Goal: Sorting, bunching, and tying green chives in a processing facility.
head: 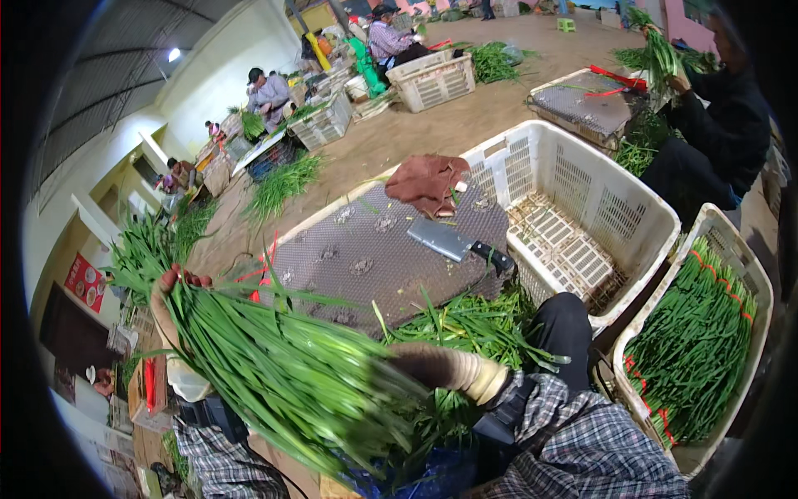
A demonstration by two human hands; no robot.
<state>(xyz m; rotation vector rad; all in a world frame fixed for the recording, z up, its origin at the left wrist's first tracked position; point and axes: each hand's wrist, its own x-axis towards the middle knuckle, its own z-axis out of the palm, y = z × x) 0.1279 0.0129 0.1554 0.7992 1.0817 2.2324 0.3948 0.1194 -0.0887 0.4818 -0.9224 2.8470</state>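
Observation:
A large bunch of long green leafy stalks point(274, 349), probably garlic chives, stretches across the lower left before me. My left hand point(177, 279) grips it near its leafy end, with the fingers wrapped over the top. At the bunch's pale end is my right hand point(411, 365), in a dark brown glove. Motion blur and stalks hide its fingers, so its hold is unclear. Beyond both hands lies a board with a dotted brown mat point(405, 277). A cleaver point(439, 239) with a black handle rests flat on it, near a crumpled reddish-brown cloth point(424, 178).
Loose green trimmings point(474, 324) heap along the board's near edge. An open white plastic crate point(567, 231) stands right of the board. Another crate point(764, 293) holds greens tied with red bands point(692, 349). A co-worker point(723, 125) sits at upper right, holding greens.

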